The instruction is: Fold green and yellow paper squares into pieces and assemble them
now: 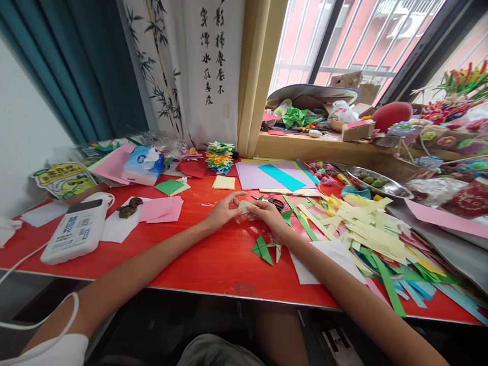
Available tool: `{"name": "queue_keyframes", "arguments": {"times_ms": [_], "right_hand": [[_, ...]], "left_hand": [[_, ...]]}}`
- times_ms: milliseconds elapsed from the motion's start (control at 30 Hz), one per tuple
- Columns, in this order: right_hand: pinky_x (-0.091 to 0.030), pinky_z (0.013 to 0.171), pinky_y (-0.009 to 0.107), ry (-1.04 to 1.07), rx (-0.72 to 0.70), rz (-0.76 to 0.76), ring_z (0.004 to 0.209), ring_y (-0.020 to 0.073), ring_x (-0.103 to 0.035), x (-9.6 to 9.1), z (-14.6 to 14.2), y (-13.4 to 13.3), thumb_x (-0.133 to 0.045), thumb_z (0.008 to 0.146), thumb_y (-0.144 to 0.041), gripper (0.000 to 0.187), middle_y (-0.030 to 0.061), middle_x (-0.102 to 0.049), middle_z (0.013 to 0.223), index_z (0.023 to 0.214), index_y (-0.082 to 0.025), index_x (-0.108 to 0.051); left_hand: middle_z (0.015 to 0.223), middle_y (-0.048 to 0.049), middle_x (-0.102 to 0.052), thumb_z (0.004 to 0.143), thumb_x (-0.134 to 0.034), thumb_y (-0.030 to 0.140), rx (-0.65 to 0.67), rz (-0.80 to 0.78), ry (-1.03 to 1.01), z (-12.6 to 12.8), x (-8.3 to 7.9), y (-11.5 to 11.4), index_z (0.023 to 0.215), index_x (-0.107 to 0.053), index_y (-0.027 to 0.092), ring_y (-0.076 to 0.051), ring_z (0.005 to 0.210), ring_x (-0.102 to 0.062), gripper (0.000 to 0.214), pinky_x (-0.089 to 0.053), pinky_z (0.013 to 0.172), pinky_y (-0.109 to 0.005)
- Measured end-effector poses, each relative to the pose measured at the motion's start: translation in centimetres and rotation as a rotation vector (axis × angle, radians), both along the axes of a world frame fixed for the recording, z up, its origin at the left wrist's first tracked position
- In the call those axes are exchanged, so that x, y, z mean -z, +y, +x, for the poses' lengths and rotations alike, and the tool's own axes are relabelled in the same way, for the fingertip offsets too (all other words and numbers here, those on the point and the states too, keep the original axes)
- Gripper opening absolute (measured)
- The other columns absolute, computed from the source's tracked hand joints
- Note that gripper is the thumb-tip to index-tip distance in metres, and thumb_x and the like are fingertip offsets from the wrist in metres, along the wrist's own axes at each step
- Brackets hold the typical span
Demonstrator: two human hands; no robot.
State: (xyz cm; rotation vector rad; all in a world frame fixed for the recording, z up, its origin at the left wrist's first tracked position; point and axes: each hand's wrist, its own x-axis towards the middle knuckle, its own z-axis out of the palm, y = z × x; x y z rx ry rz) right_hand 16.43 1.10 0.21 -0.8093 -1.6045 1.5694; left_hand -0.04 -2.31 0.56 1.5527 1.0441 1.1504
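Between the fingertips of both hands is a small folded piece of pale yellow paper (pixel 244 206), above the middle of the red table. My left hand (pixel 224 211) pinches it from the left, thumb and forefinger closed on its edge. From the right, my right hand (pixel 269 216) grips the same paper, partly hiding it. Just behind the right hand lie black-handled scissors (pixel 277 204). Below that hand rests a folded green paper piece (pixel 262 250), with a pale folded piece (pixel 278 251) beside it.
Cut paper strips (pixel 373 234) are heaped at the right, near a metal bowl (pixel 377 183). Lilac paper (pixel 259 175) and a stack of folded pieces (pixel 220 157) stand at the back. Pink sheets (pixel 162 208), a tissue pack (pixel 143 165) and a white box (pixel 76 231) lie left.
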Motion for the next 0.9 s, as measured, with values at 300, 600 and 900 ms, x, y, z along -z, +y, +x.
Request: {"name": "queue_keyframes", "arguments": {"times_ms": [300,600,900], "right_hand": [[-0.044,0.06,0.024,0.012,0.019,0.0,0.061,0.0116,-0.056,0.01,-0.22,-0.07,-0.065,0.067,-0.039,0.027,0.0021,-0.061,0.07,0.078,-0.015,-0.059],[-0.037,0.045,0.022,-0.056,-0.017,0.053,0.045,0.0104,-0.049,0.31,0.08,0.12,-0.06,0.071,-0.043,0.027,-0.0002,-0.056,0.053,0.074,-0.016,-0.058],[-0.036,0.044,0.021,-0.035,-0.012,0.087,0.041,0.0085,-0.046,0.26,0.12,-0.02,-0.057,0.073,-0.043,0.028,-0.0016,-0.053,0.048,0.075,-0.016,-0.059]], "left_hand": [[0.079,0.0012,-0.05,0.071,-0.056,0.024,-0.067,0.082,0.132,-0.1,0.29,0.18,0.091,-0.051,0.017,-0.007,0.064,-0.049,0.021,-0.042,0.057,-0.02],[0.084,0.0009,-0.045,0.073,-0.055,0.025,-0.026,0.005,-0.064,0.09,0.17,-0.07,0.088,-0.044,0.017,-0.008,0.06,-0.056,0.02,-0.051,0.052,-0.025],[0.094,-0.0033,-0.051,0.075,-0.056,0.026,-0.05,0.193,0.209,-0.24,0.39,0.14,0.107,-0.057,0.022,-0.013,0.08,-0.051,0.033,-0.047,0.068,-0.023]]}}
